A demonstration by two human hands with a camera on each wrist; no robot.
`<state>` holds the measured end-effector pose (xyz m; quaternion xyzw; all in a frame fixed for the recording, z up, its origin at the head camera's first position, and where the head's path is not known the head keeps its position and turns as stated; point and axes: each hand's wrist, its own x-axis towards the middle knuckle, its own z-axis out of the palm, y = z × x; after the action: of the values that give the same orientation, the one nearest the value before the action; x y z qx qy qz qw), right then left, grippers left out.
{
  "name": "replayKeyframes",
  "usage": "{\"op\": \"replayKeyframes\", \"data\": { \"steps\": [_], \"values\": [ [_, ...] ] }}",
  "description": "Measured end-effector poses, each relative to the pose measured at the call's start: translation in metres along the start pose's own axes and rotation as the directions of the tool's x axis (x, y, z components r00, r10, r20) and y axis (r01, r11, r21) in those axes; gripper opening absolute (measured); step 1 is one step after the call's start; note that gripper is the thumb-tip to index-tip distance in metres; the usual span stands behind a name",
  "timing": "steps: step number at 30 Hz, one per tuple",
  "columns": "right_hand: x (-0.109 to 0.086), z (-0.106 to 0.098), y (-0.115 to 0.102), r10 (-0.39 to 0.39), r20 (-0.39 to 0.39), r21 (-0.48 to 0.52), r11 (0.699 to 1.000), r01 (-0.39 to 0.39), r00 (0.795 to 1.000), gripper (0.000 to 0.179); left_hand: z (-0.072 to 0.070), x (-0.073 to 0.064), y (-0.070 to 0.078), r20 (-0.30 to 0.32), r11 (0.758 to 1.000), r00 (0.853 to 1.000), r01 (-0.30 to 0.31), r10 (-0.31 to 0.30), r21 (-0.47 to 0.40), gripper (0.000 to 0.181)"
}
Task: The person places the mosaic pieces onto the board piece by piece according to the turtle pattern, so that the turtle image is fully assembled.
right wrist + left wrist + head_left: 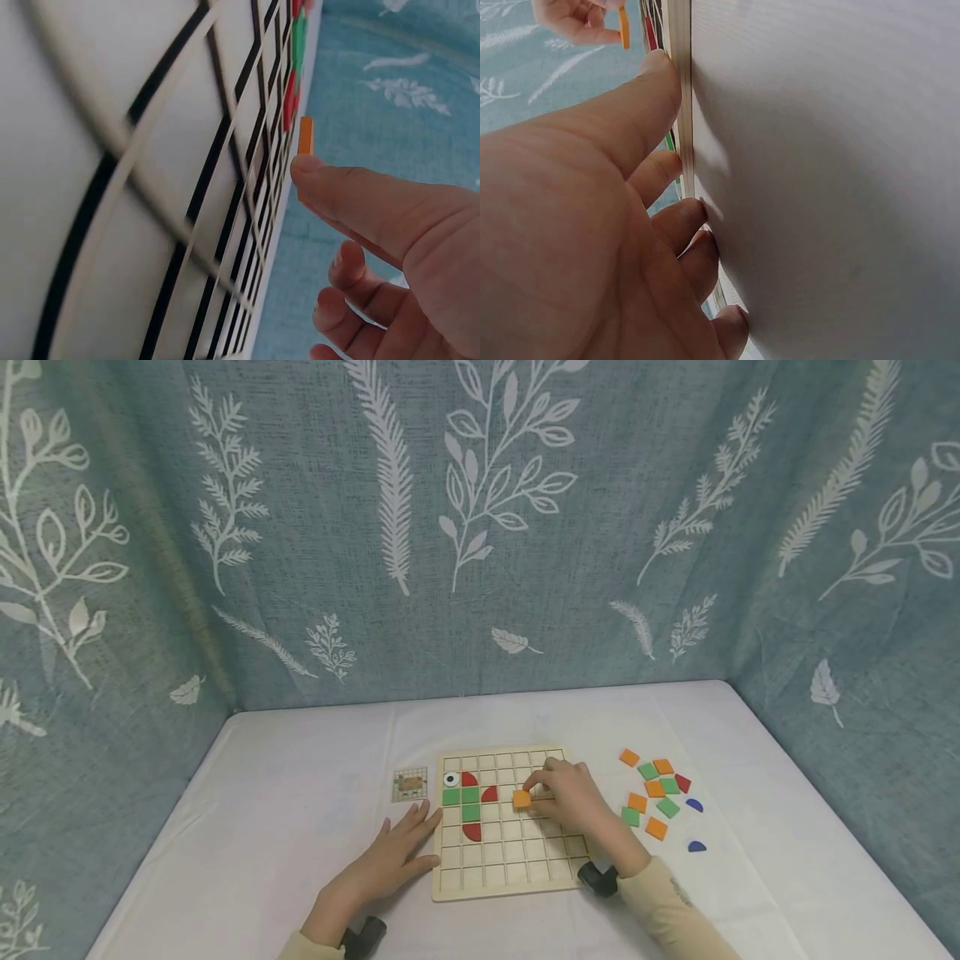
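Between thumb and fingertip my right hand [572, 795] pinches an orange square tile [521, 799], held over the middle of a wooden grid board [495, 874]. In the right wrist view the tile [306, 136] stands out edge-on beyond the thumb, raised off the grid. My left hand [396, 853] lies with fingers spread at the board's left edge, thumb and fingertips touching its side in the left wrist view. On the board's upper left sit a white eye tile [451, 780], several green squares [470, 812] and red quarter-round tiles [472, 832].
Left of the board's top corner lies a small pattern card [409, 784]. Loose orange, green and red tiles [655, 788] are scattered to the right, with two blue half-round tiles [697, 846] beside them. A patterned curtain [480, 635] surrounds the white table [247, 827].
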<state>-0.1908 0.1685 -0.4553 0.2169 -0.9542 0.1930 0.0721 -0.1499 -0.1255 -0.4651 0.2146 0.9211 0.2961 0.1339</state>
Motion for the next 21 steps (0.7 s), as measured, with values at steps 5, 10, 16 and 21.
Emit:
{"op": "replayKeyframes", "data": {
  "steps": [5, 10, 16, 21],
  "values": [
    [0.005, 0.004, -0.012, -0.028, 0.004, 0.011, 1.0, 0.028, 1.0, 0.016, -0.001, -0.001, 0.002, 0.007, 1.0, 1.0, 0.004, -0.004, -0.002, 0.066],
    [0.01, 0.008, -0.023, -0.048, 0.028, 0.001, 0.999, 0.048, 0.998, 0.016, -0.001, -0.001, 0.003, 0.002, 1.0, 1.0, 0.018, -0.018, -0.002, 0.066],
    [0.014, 0.01, -0.032, -0.05, 0.052, 0.011, 0.999, 0.049, 0.997, 0.018, -0.002, -0.002, 0.003, 0.006, 1.0, 1.0, 0.018, -0.018, 0.006, 0.065],
    [0.016, 0.012, -0.035, -0.053, 0.07, 0.005, 0.999, 0.052, 0.996, 0.019, -0.004, -0.003, 0.005, 0.016, 1.0, 1.0, 0.009, -0.009, 0.0, 0.065]
  ]
}}
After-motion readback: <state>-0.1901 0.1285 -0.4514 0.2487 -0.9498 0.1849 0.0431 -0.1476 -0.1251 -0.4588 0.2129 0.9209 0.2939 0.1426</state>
